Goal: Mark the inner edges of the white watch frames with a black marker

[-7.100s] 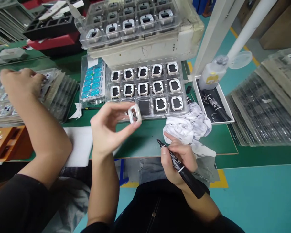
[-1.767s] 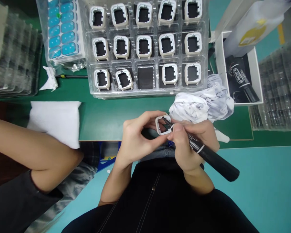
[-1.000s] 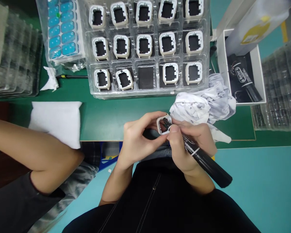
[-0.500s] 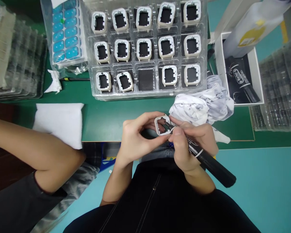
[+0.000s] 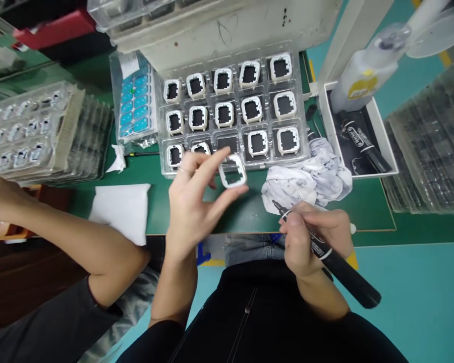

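A white square frame (image 5: 242, 180) is pinched between the thumb and fingers of my left hand (image 5: 196, 194), just in front of the clear tray (image 5: 232, 164). Similar frames sit in rows of the tray's compartments; one front-row compartment (image 5: 228, 143), behind the held frame, has no frame in it. My right hand (image 5: 318, 237) grips a black marker (image 5: 348, 276), its uncapped tip pointing up and left, apart from the frame. Beyond that tip lies a crumpled white cloth (image 5: 306, 174).
A white box (image 5: 391, 151) at the right holds a bottle and a marker. Stacked trays (image 5: 94, 136) stand left, with more at far right. Blue pieces (image 5: 139, 101) lie in a bag beside a folded white cloth (image 5: 121, 209). Another person's arm (image 5: 79, 239) reaches in from the left.
The frame in my left hand has moved away from the marker, up and left toward the tray. My right hand has shifted slightly right with the marker. The view has tilted up.
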The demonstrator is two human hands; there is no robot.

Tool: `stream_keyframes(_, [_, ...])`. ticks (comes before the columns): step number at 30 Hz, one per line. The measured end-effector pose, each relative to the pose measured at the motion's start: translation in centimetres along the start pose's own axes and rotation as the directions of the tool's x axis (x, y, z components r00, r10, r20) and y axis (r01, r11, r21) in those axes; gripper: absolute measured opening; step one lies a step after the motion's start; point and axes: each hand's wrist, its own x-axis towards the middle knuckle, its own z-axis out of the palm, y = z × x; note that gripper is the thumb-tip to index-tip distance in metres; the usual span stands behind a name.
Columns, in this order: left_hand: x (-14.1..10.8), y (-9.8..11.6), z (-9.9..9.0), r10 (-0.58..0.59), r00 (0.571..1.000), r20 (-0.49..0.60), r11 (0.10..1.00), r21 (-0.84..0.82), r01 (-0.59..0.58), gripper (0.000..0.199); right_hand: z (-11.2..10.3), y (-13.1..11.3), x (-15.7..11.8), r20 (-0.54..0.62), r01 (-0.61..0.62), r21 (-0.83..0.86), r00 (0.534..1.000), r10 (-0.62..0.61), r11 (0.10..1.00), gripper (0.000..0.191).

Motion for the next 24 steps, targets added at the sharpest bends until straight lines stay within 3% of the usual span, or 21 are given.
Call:
stream_keyframes(3, [2.7, -1.1, -0.7, 0.007, 0.994, 0.111, 0.97, 0.239, -0.034, 0.061, 0.6, 0.1, 0.1, -0.09, 0.087, 0.035, 0.992, -0.084, 0.996, 0.02])
stream_keyframes(7, [4.5, -1.4, -0.5, -0.003, 0.97, 0.245, 0.929, 0.359, -0.088, 0.062, 0.8, -0.2, 0.2, -0.101, 0.039, 0.023, 0.994, -0.036, 0.999, 0.018])
stream_keyframes(11, [5.7, -0.7, 0.2, 0.037, 0.964, 0.262, 0.914, 0.382, -0.139, 0.052, 0.6, -0.4, 0.2, -0.071, 0.052, 0.034, 0.996, -0.049, 0.998, 0.016])
stream_keyframes(17, [8.4, -0.1, 1.0, 0.105, 0.916, 0.387, 0.914, 0.325, -0.242, 0.047, 0.6, -0.3, 0.0, -0.086, 0.029, 0.014, 0.996, -0.027, 0.999, 0.019])
stream_keyframes(24, [9.8, 0.4, 1.4, 0.137, 0.906, 0.4, 0.904, 0.324, -0.28, 0.034, 0.6, -0.3, -0.1, -0.073, 0.044, -0.009, 0.996, -0.045, 0.999, 0.02])
